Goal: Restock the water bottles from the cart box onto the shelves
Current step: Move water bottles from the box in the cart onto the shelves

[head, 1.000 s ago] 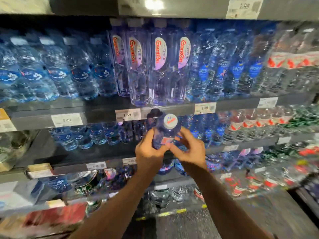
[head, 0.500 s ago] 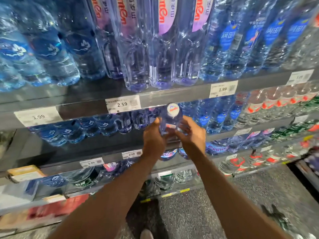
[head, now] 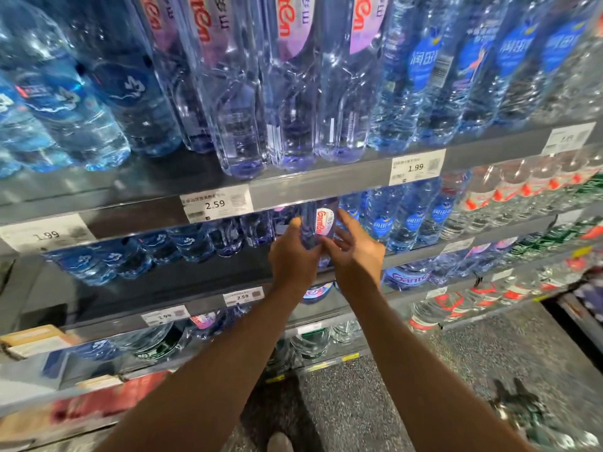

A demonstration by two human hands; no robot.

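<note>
While gripped low on its body by the left hand (head: 295, 256), bottle (head: 318, 223) stands upright at the front lip of the middle shelf (head: 195, 278), just under the 2.59 tag (head: 217, 203). Clear, purple-tinted plastic, smooth and slim; pink-and-white label with red "Ganten" lettering running up it, facing out. Top of bottle hidden behind the rail carrying that tag. Right hand (head: 355, 256) just right of bottle, fingers (head: 346, 223) spread and fairly straight, tips resting against the label side, not wrapped round. Thumb of left hand up along the bottle's left flank.

Above the 2.59 tag: tall Ganten bottles (head: 287, 102), same clear violet plastic, squared shoulders, red lettering partly cut off at the top edge. Left of the tag: rounder blue bottles (head: 107, 119), ribbed and rippled, dark labels with a white wave mark, over a 1.99 tag (head: 47, 235). Right of the tag: crinkly blue bottles (head: 434, 93) with blue labels in Chinese characters, and another 1.99 tag (head: 416, 167) beneath. Far right of the tag, red-and-white labelled bottles (head: 499, 194), then green-labelled ones, both blurred. Below the tag, a second 2.59 tag (head: 243, 296) on the next rail down and a Ganten label (head: 408, 278) lying sideways. Speckled grey floor (head: 375, 402) at the bottom.
</note>
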